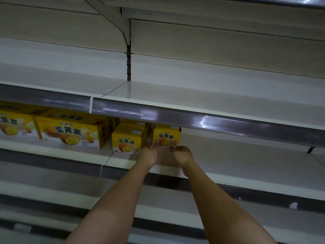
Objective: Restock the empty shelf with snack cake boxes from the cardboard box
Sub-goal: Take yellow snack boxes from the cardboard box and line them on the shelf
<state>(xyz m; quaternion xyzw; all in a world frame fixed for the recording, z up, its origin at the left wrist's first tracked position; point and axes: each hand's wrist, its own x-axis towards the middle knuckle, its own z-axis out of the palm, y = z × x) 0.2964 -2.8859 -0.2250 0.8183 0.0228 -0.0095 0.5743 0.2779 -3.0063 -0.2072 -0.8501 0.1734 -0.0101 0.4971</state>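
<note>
A small yellow snack cake box (166,135) stands on the middle shelf (228,161), just under the shelf above. My left hand (149,153) holds its left side, with the fingers slipped into the gap beside the neighbouring small yellow box (127,140) and the thumb on the front. My right hand (182,154) has its fingers curled against the box's lower front edge. The cardboard box is not in view.
Two large yellow cake boxes (70,132) stand further left on the same shelf. To the right of my hands the shelf is bare. The upper shelf (193,95) holds nothing, and its grey price rail (175,117) overhangs the boxes. More shelf edges run below my arms.
</note>
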